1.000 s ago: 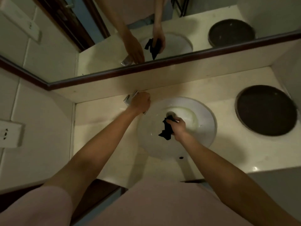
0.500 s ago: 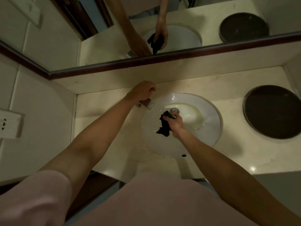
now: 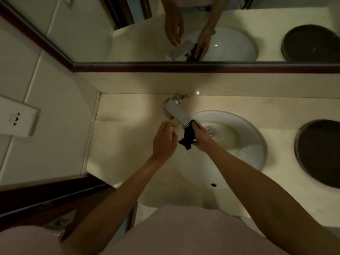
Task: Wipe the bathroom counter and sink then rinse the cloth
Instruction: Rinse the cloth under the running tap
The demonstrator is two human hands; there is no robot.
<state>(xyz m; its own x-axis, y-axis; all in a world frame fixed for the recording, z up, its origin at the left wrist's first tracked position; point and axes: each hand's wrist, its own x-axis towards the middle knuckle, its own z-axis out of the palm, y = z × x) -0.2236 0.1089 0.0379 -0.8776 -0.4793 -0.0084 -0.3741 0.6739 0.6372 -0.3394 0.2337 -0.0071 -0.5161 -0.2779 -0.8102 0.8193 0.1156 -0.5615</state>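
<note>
The right hand [image 3: 201, 138] grips the black cloth [image 3: 188, 138] under the faucet [image 3: 177, 112] spout over the sink [image 3: 253, 137]; the left hand [image 3: 163, 141] (fingers loosely curled, holding nothing) hovers just beside it.

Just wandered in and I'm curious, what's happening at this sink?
A person stands at a bathroom sink, holding a small dark cloth in the right hand just under the tap's spout. The left hand hovers beside it, fingers loosely curled, holding nothing. It looks like the cloth is being rinsed, though running water is hard to make out.
</note>
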